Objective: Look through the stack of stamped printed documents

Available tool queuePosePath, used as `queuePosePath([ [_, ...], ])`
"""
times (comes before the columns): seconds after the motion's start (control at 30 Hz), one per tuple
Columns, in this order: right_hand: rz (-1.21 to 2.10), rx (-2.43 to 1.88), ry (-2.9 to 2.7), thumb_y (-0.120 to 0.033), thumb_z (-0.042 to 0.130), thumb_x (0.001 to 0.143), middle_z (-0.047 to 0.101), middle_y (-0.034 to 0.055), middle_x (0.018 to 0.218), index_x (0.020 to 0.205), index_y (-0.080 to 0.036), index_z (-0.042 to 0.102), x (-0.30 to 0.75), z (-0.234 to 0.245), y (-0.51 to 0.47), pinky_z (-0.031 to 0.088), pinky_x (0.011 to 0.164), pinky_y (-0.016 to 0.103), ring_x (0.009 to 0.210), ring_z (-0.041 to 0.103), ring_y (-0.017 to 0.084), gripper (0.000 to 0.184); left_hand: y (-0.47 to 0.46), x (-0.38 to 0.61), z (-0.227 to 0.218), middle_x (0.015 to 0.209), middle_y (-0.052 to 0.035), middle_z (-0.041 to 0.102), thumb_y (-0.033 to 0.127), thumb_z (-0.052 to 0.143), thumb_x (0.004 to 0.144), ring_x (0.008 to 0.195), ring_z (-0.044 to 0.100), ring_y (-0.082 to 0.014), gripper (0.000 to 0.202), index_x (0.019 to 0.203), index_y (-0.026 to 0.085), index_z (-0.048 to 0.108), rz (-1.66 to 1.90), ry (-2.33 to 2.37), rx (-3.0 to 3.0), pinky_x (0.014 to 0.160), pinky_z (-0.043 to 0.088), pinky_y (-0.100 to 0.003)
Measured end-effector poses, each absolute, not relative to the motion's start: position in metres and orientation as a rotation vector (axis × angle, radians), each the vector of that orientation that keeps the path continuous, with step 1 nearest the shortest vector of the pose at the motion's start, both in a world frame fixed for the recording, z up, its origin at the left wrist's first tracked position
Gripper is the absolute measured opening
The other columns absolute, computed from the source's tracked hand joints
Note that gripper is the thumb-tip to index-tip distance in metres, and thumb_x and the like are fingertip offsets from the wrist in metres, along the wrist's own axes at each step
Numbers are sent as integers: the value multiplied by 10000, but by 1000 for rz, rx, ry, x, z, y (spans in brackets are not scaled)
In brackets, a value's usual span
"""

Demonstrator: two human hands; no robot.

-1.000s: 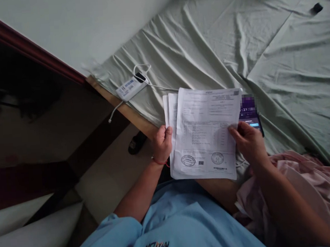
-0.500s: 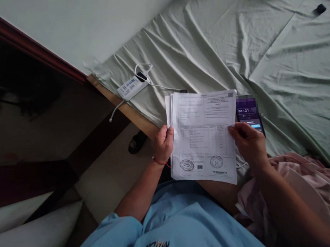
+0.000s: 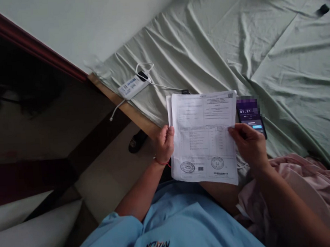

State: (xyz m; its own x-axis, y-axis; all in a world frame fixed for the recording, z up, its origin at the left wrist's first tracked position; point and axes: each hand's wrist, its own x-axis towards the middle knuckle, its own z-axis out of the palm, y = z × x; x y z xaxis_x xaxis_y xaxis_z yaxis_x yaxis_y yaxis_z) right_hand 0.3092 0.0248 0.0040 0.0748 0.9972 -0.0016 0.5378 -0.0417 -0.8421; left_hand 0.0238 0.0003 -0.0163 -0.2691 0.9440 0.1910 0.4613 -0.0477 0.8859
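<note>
Papers (image 3: 204, 136), a thin stack of printed sheets with two round stamps near the bottom edge, sit upright between my hands over the near edge of the bed. My left hand (image 3: 164, 144) is closed on the stack's left edge, thumb across the front of the top sheet, a red string around the wrist. My right hand (image 3: 248, 142) pinches the right edge about halfway down, thumb on the front and fingers curled behind. The sheets line up closely, with only a sliver of the back pages showing along the left side.

Just right of the stack, a phone (image 3: 250, 115) lies face up on the bed with its screen lit, partly behind my right hand. Farther left, near the bed's corner, a white power bank (image 3: 132, 87) rests on the sheet with a white cable (image 3: 162, 86) running from it toward the top of the stack. The pale green bedsheet (image 3: 261, 49) is wrinkled and spreads far and right. A pink cloth (image 3: 313, 181) is bunched at the near right under my forearm. On the floor to the left, below the bed's wooden edge, lies a dark slipper (image 3: 137, 141).
</note>
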Motion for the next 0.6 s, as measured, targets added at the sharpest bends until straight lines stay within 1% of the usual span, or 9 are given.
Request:
queuePosePath([
  [0.2,809,-1693,-1559,-453,647,892,661,6,695,891,-201,720,310,5,25,394,578,273,593,531,138,262,0,24,-15,600,18,433,523,476,1029,563,415,-122,441,739,192,452,1241,1729,1488,542,304,-279],
  [0.33,781,-1721,-1565,-454,649,882,685,22,716,886,-201,718,310,5,27,412,600,288,612,570,155,263,0,24,-16,593,21,431,501,480,1031,556,417,-120,425,740,193,447,1240,1738,1486,536,299,-278],
  [0.47,834,-1729,-1526,-463,658,878,712,36,762,902,-198,718,312,1,28,434,623,301,654,607,174,272,0,25,-16,576,26,411,488,478,1032,537,407,-119,411,745,196,450,1238,1746,1510,523,295,-275],
  [0.6,905,-1699,-1512,-466,664,886,713,35,772,912,-198,714,312,-2,27,437,614,296,653,600,169,274,0,25,-14,568,25,413,475,477,1032,532,409,-118,412,732,195,433,1242,1748,1530,522,287,-277],
])
